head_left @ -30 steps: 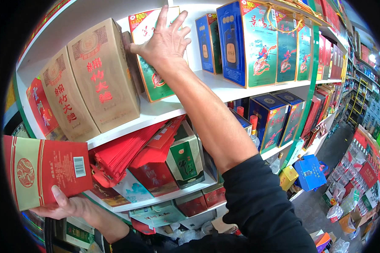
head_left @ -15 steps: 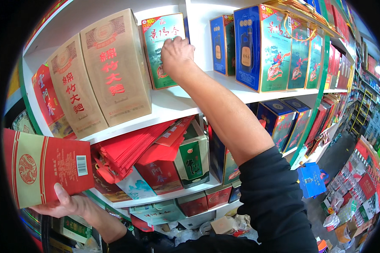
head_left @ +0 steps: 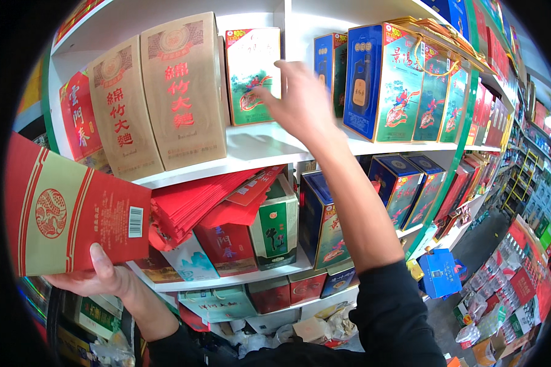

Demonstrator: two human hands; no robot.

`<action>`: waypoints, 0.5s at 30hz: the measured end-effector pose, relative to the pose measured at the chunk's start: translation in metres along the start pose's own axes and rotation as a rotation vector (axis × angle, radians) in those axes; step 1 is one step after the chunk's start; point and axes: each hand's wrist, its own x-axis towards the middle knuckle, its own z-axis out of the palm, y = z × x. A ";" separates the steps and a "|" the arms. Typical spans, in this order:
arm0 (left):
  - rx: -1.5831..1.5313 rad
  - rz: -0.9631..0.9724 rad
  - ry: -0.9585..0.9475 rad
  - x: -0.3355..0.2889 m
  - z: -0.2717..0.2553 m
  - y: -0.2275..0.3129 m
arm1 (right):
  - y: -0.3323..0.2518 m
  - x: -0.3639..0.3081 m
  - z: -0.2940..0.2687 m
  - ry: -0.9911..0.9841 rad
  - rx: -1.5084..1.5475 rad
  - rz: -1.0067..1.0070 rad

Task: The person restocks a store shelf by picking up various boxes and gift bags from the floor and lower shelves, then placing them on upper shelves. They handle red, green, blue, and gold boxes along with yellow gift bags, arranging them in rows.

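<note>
My left hand [head_left: 107, 278] supports a large red and gold gift box [head_left: 113, 214] from below at the left, its thumb on the face near a barcode. The box is tilted. On the upper shelf a green gift box [head_left: 251, 113] with a pale top and a small rider picture stands upright. In front of its right side is my right hand [head_left: 303, 101], thumb and forefinger apart, holding nothing I can see. Whether the fingertips touch the box I cannot tell. Left of it stand two tall tan boxes [head_left: 183, 104] with red lettering.
The white shelf [head_left: 242, 140] has blue and green boxes [head_left: 401, 85] at its right. Flat red paper bags [head_left: 208, 196] lie on boxes on the level below. Along the floor at right are a blue box [head_left: 439, 273] and several plastic-wrapped goods.
My right hand has come off the green box's front, moved right and spread its fingers. That box now stands straighter. My left hand still holds the red and gold box, slightly higher in view.
</note>
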 end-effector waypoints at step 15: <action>-0.027 0.079 0.080 0.016 0.035 0.045 | 0.010 -0.383 -0.033 0.025 -0.096 0.487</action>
